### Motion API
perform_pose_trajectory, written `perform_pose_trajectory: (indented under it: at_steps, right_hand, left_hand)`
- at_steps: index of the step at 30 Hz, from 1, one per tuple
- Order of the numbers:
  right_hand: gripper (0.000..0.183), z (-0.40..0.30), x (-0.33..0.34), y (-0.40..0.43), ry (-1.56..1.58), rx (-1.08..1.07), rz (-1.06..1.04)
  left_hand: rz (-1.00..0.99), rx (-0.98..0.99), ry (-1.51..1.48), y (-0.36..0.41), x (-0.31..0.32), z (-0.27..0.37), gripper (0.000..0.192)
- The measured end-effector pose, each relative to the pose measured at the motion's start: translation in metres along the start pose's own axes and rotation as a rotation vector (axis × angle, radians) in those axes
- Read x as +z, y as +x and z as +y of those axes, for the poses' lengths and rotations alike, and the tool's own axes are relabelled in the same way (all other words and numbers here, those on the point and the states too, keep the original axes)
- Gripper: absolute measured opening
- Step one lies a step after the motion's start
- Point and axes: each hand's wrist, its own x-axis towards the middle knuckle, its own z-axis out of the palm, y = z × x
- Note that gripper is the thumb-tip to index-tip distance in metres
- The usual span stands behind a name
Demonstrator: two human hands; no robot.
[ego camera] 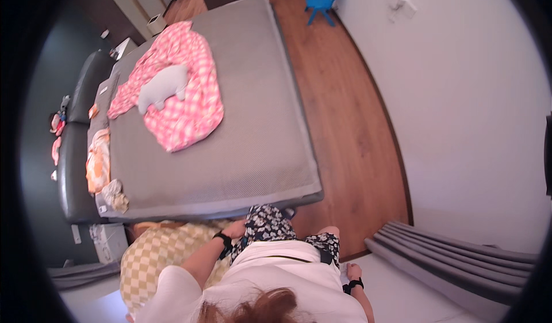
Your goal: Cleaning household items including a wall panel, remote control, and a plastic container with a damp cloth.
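My left hand (235, 229) is low beside the floral shorts (269, 226), with a black band on the wrist; its fingertips are hidden by the shorts. Under and beside that forearm bulges a large beige-and-white checked fabric bundle (151, 254). Out to the right, over a pale surface (388, 288), hangs my right hand (354, 271), also with a black wristband. Its fingers look curled, and I cannot tell whether anything is inside. In front stands a bed with a grey mat (258, 142). A pink checked blanket (194, 124) lies crumpled there, topped by a grey animal-shaped cushion (164, 86).
The bed's dark padded headboard (77, 172) is on the left, with an orange-and-white cloth (99, 163) and crumpled fabric (115, 195) near it. Wooden floor (353, 142) runs between bed and wall to a blue child's chair (321, 4). A grey curtain (448, 258) hangs at right.
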Motion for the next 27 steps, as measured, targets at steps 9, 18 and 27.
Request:
perform_pose_trajectory:
  at_steps: [9,18,27]
  right_hand:
    - [0.037,0.024,-0.207,0.088,-0.084,-0.002,0.010]
    - [0.037,0.045,-0.490,0.222,-0.113,-0.178,0.006]
    - [0.033,-0.107,-0.614,0.363,0.088,-0.132,-0.083]
  left_hand:
    - [0.051,-0.219,0.171,0.059,0.025,0.125,0.041]
    - [0.077,0.021,-0.065,0.153,0.044,0.474,0.041]
    - [0.463,-0.255,-0.137,0.132,-0.040,0.537,0.038]
